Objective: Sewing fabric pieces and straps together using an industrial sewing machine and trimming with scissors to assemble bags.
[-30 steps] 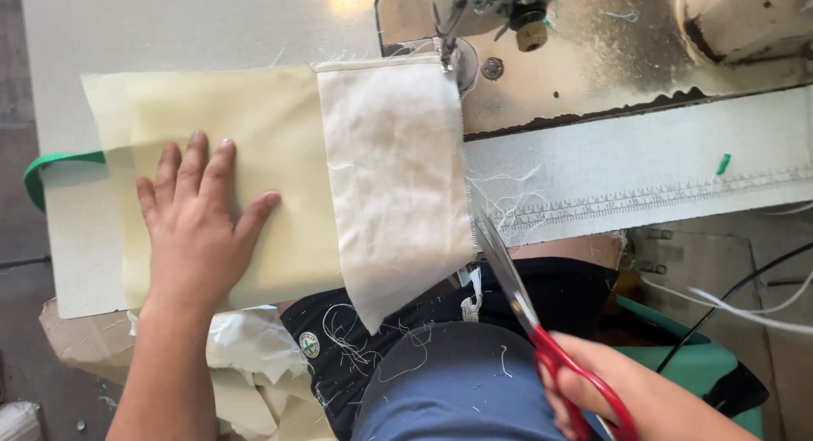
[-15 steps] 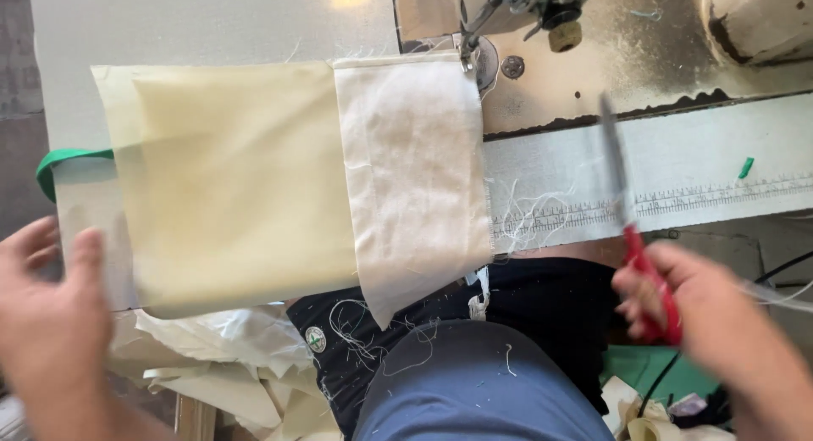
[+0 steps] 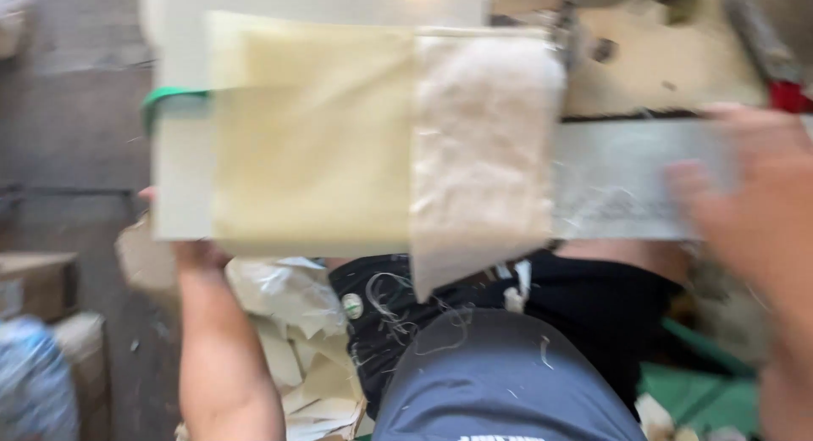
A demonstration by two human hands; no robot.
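The view is blurred by motion. A pale yellow fabric piece lies flat on the white table, and a white fabric piece overlaps its right end and hangs over the front edge. My left hand is at the table's front edge below the yellow fabric, its fingers hidden under the table. My right hand is a blur at the right, over the grey strip of the sewing machine bed. The red-handled scissors stick up from it, blade pointing away.
The sewing machine stands at the back right, next to the white fabric. A green band wraps the table's left edge. Fabric scraps are piled below the table by my lap. Boxes stand at the left.
My left hand left the yellow fabric and dropped to the table's front edge. My right hand lifted the scissors from my lap up towards the machine. The view shifted right.
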